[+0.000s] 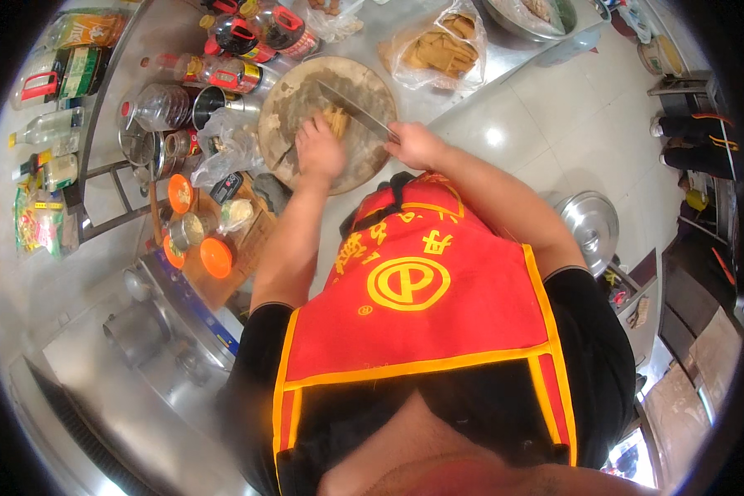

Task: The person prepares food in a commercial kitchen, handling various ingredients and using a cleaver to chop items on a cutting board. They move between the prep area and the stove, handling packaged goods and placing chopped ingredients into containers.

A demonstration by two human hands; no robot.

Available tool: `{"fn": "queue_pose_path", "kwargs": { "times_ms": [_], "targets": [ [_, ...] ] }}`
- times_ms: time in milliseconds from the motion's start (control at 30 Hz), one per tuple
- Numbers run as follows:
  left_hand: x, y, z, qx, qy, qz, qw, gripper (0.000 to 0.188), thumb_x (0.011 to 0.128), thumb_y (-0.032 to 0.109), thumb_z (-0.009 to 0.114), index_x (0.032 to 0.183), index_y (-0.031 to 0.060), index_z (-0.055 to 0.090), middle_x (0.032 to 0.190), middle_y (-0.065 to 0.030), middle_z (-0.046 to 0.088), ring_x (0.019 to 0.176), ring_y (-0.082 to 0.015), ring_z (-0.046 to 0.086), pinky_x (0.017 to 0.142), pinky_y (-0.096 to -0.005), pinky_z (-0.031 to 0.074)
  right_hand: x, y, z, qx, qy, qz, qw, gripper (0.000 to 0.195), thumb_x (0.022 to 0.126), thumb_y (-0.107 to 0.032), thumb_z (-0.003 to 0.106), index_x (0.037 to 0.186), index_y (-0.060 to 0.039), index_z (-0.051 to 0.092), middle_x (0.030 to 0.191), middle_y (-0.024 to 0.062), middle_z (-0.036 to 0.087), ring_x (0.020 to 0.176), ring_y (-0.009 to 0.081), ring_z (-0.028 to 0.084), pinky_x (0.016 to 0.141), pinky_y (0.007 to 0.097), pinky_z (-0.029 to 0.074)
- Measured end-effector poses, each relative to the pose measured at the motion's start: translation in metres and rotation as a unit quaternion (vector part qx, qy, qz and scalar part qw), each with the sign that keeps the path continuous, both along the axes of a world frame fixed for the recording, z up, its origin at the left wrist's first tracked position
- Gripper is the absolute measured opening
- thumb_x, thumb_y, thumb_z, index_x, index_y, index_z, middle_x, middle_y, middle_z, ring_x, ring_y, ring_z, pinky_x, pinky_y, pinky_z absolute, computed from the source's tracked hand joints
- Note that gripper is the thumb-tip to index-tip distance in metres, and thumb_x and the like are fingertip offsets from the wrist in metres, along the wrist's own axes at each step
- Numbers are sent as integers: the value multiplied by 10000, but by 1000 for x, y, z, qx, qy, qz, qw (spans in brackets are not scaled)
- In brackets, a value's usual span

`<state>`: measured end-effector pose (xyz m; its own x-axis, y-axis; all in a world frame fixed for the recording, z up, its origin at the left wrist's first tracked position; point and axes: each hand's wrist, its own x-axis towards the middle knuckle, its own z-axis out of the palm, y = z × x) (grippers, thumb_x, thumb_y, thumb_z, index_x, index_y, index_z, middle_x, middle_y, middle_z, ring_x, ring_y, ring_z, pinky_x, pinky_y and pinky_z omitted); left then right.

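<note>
My right hand (pixel 416 146) grips the handle of a cleaver (pixel 358 113), whose blade slants up and left over a round wooden chopping block (pixel 372 90). Under the fingers of my left hand (pixel 320 147) lies a tan, layered piece of food (pixel 336 121), perhaps dried tofu, held against the block. The blade is right beside this food; I cannot tell whether it touches. A clear plastic bag (pixel 403 71) with similar brown, flat pieces (pixel 441 52) rests on the steel counter (pixel 378 18) beyond the block.
Dark sauce bottles (pixel 239 75), a large clear jug (pixel 161 106) and a steel pot (pixel 209 106) crowd the block's left. Nearer stand orange bowls (pixel 216 257), a small scale (pixel 227 188) and a wooden board (pixel 248 239). A metal bowl (pixel 567 18) sits far right. Another person's legs (pixel 694 139) show at the right.
</note>
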<state>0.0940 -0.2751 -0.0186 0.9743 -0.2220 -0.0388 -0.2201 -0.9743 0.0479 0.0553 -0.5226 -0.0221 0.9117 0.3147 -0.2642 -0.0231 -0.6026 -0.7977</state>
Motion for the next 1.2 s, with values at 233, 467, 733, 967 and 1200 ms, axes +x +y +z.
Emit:
{"fn": "queue_pose_path", "kwargs": {
  "times_ms": [233,467,733,967,1200],
  "targets": [
    [28,9,-17,-153,87,49,983,780,922,238,792,1555,-56,444,1378,-273,625,1249,-486,624,1114,-543,489,10,-2,18,15,132,-35,990,269,986,-258,689,1079,-6,676,993,260,749,956,466,718,869,522,578],
    [23,57,-28,-444,342,139,816,628,993,185,763,1533,-24,520,1329,-159,733,1182,-266,724,1038,-369,547,2,-20,32,-90,5,-4,996,248,972,-237,696,1069,-10,670,984,244,758,937,477,721,866,547,577],
    [-3,12,-4,-186,57,21,981,706,933,259,772,1551,40,510,1456,-239,624,1323,-415,616,1085,-479,533,-12,-13,33,-207,-44,36,977,219,993,-232,631,1092,-37,647,905,269,736,904,496,711,825,604,561],
    [5,15,22,-129,126,-56,982,737,921,287,790,1551,46,494,1462,-187,626,1295,-392,638,1078,-482,548,-21,-6,31,-190,-51,44,980,220,986,-224,619,1092,-32,642,860,273,724,863,501,709,792,612,566],
    [7,13,14,-86,131,-23,987,696,872,296,839,1490,95,591,1403,-137,660,1275,-380,648,1072,-490,551,-14,-8,38,-155,-27,40,987,230,976,-221,624,1065,-16,675,877,282,725,885,504,710,825,609,565]
  ]
}}
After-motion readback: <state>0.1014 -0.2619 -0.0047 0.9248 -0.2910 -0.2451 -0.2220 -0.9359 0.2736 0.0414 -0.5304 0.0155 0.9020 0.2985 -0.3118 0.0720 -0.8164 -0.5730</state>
